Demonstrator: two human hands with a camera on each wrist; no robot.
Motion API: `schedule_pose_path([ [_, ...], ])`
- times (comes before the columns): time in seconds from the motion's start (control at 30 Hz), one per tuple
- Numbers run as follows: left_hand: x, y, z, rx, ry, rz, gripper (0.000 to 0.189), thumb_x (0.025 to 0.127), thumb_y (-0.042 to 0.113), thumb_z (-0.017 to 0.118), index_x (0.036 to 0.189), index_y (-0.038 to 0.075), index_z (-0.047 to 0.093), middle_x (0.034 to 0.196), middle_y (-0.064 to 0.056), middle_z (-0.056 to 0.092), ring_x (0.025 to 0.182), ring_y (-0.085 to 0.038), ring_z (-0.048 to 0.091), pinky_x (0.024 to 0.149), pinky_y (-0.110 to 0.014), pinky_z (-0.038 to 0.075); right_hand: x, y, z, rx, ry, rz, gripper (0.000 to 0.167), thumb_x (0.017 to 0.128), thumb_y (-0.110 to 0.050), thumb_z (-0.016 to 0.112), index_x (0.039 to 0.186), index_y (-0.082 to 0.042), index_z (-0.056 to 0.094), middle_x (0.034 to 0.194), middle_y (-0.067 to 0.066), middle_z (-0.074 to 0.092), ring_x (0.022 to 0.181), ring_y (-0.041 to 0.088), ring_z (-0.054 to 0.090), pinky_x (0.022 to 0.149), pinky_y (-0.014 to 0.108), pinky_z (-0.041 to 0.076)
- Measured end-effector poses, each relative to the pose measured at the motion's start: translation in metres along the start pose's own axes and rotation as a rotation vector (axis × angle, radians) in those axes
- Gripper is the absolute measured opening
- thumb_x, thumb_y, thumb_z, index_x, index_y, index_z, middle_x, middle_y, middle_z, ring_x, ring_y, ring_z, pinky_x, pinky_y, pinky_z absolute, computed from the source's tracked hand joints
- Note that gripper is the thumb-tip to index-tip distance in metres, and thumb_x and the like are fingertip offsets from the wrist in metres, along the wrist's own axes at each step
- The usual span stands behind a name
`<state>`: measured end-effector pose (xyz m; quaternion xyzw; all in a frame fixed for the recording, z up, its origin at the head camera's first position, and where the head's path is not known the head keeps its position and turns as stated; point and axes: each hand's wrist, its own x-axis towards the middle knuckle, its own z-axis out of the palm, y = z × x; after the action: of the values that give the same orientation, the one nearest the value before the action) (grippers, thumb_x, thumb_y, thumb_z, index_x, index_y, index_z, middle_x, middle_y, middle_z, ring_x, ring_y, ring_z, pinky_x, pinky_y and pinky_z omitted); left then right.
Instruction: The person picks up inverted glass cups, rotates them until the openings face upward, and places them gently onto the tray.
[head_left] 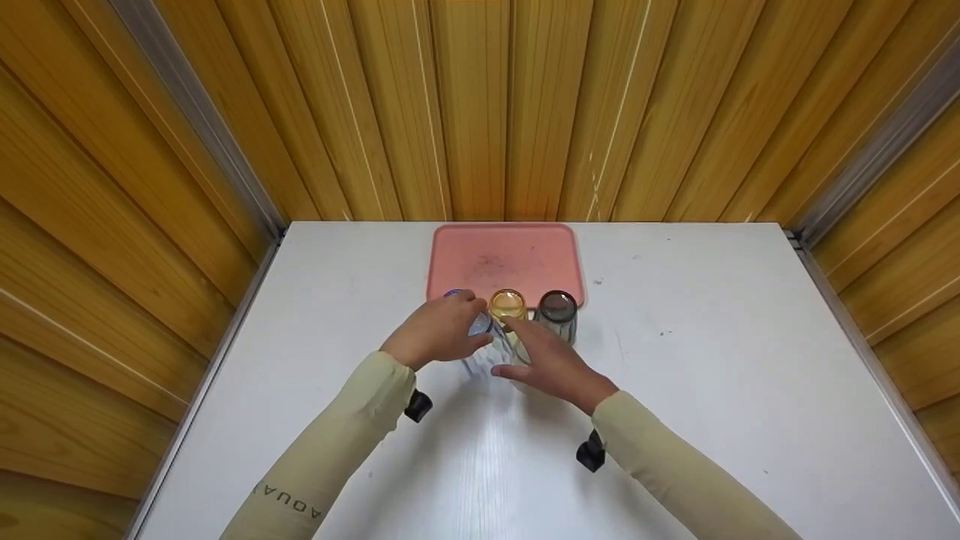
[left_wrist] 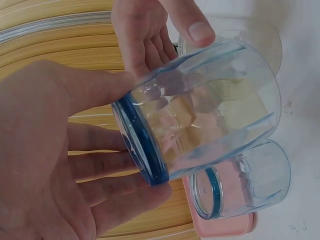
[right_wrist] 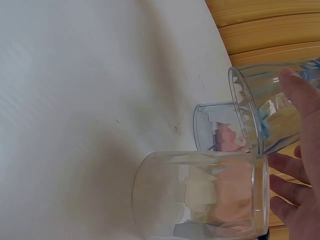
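My left hand (head_left: 442, 330) grips the base of an upside-down clear glass with a blue base (left_wrist: 142, 142), thumb on one side and fingers on the other. That glass leans in the left wrist view. Close beside it, my right hand (head_left: 551, 360) has its thumb and fingers spread. The right thumb overlaps the blue-based glass in the right wrist view, and the other fingers lie near the base of an amber glass (right_wrist: 200, 195). Behind the held glass stands another blue-based glass (left_wrist: 215, 192), mostly hidden by my left hand in the head view.
A dark grey upside-down glass (head_left: 557, 319) stands right of the amber one. Just beyond the glasses, a pink tray (head_left: 506, 259) lies at the back of the white table (head_left: 712, 360). Wood-patterned walls (head_left: 472, 112) enclose the back and sides.
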<state>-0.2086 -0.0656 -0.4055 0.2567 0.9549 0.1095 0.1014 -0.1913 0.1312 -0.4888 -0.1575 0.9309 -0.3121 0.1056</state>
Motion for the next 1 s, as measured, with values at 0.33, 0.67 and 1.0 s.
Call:
schedule_pose_path([
  [0.33, -0.001, -0.001, -0.001, 0.004, -0.002, -0.009, 0.051, 0.091, 0.042, 0.063, 0.131, 0.012, 0.058, 0.132, -0.010, 0.059, 0.115, -0.027, 0.061, 0.103, -0.044, 0.049, 0.001, 0.001, 0.007, -0.013, 0.046, -0.018, 0.090, 0.076, -0.054, 0.075, 0.150, -0.031, 0.029, 0.151, -0.006, 0.040, 0.138, 0.021, 0.040, 0.112, 0.050, 0.038],
  [0.67, -0.004, -0.001, -0.003, -0.020, 0.005, -0.021, 0.056, 0.093, 0.042, 0.059, 0.138, 0.009, 0.051, 0.135, -0.011, 0.057, 0.118, -0.027, 0.059, 0.105, -0.045, 0.047, 0.000, -0.001, 0.013, -0.021, 0.076, -0.021, 0.093, 0.072, -0.055, 0.078, 0.148, -0.034, 0.029, 0.149, -0.007, 0.039, 0.136, 0.021, 0.039, 0.113, 0.051, 0.037],
  [1.0, -0.007, -0.005, 0.000, -0.070, 0.004, -0.042, 0.057, 0.095, 0.043, 0.057, 0.142, 0.013, 0.048, 0.141, -0.010, 0.053, 0.126, -0.028, 0.055, 0.108, -0.046, 0.044, -0.002, 0.000, 0.021, -0.014, 0.096, -0.070, 0.101, 0.070, -0.051, 0.081, 0.151, -0.028, 0.026, 0.149, -0.003, 0.039, 0.135, 0.020, 0.040, 0.112, 0.048, 0.039],
])
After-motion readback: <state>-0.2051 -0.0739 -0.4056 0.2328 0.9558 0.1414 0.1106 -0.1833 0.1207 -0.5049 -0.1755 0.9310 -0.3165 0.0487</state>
